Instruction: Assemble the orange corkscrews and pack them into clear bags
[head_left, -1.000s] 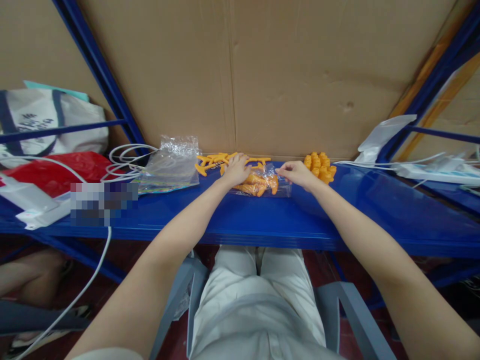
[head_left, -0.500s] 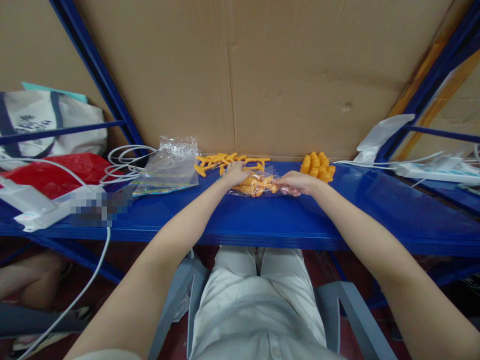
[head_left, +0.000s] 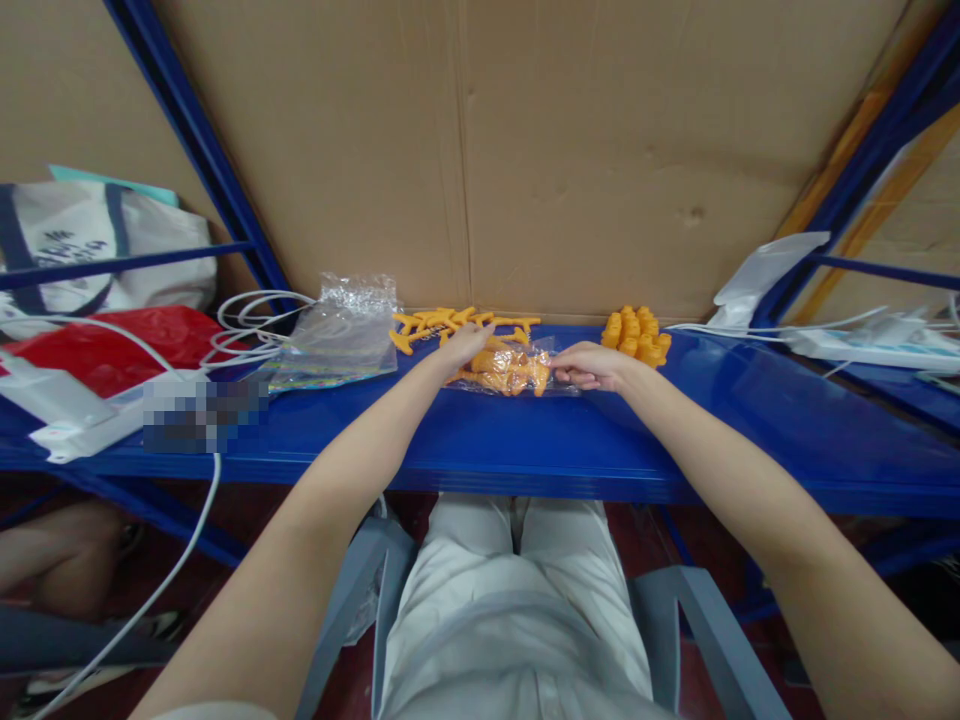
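Bag (head_left: 510,368) of orange pieces lies between both hands (head_left: 466,343) (head_left: 589,367), right pinching its edge, left's grip unclear.

Dark lettering (head_left: 69,250) on the canvas bag (head_left: 161,225) seems illegible.

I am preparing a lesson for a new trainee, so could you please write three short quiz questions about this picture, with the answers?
1. True or false: the clear bag holding orange pieces lies between the left hand and the right hand.
2. Which is nearest the right hand?
a) red bag
b) knobby orange cluster
c) white tote
3. Fill in: the tabletop is coloured ____.

Key: 1 true; 2 b; 3 blue.
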